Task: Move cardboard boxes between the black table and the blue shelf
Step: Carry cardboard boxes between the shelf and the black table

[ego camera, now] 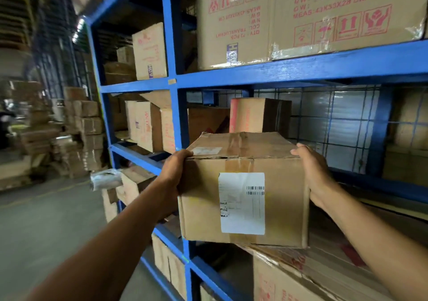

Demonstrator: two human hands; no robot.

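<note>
Warehouse aisle: a blue shelf (301, 70) fills 12 to 3 o'clock. Its middle bay stands open at 2 o'clock, with wire mesh (335, 124) behind. One cardboard box (243, 208) hangs at that bay's front edge, just above a lower carton (289, 277). Two hands grip it: the left hand (176, 168) curls over its 9 o'clock corner, and the right hand (315, 175) wraps its 3 o'clock edge.

Warehouse: blue shelf (301, 71) racks, stacked cartons (83, 124), concrete floor (46, 219).

Dim, warm indoor light. Glare on tape on the upper boxes (301, 18); dark shadows deep in the shelf (289, 71). Left background blurred; wide-angle bending at edges.
</note>
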